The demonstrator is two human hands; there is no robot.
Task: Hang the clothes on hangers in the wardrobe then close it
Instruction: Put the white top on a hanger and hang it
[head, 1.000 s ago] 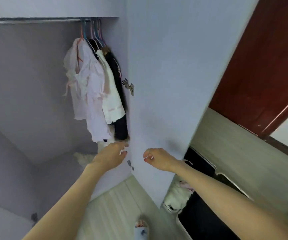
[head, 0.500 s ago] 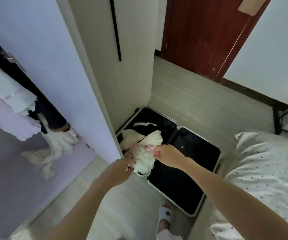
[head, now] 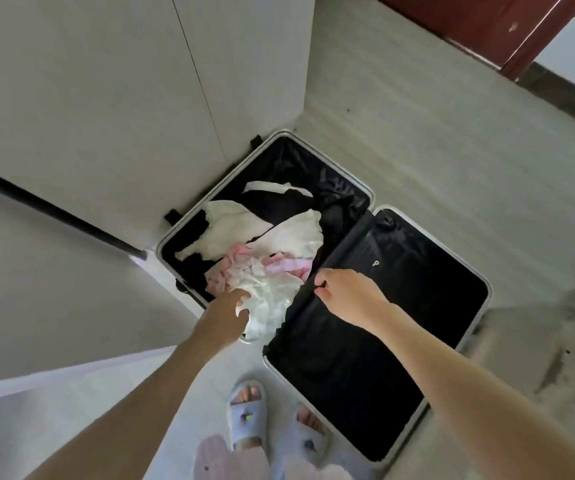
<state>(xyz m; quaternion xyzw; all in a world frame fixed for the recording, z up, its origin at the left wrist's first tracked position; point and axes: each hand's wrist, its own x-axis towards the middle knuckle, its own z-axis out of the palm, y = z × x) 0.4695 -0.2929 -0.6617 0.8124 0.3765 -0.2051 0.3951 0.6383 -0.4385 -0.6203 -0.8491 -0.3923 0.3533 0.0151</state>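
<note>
An open suitcase (head: 483, 282) lies on the floor against the wardrobe's cream panel (head: 88, 98). Its left half holds a heap of clothes: a white lacy garment (head: 272, 303) on top at the near edge, a pink piece (head: 241, 254) under it, cream tops (head: 223, 226) and black fabric behind. My left hand (head: 225, 311) reaches down to the white lacy garment, and its fingers curl into the garment's near edge. Over the suitcase's middle hinge hovers my right hand (head: 344, 294), fingers loosely curled, holding nothing. The wardrobe's inside and the hangers are out of view.
A long black handle (head: 54, 209) runs across the cream wardrobe door at left. The suitcase's right half (head: 400, 323) is black-lined. My slippered feet (head: 248, 417) stand just in front of it. A dotted white bedcover (head: 563, 341) is at right, a red door (head: 486, 22) at top right.
My view has swung from the hanging clothes in the wardrobe down to the suitcase. Both hands dropped towards it, and the left one reached the white lacy garment.
</note>
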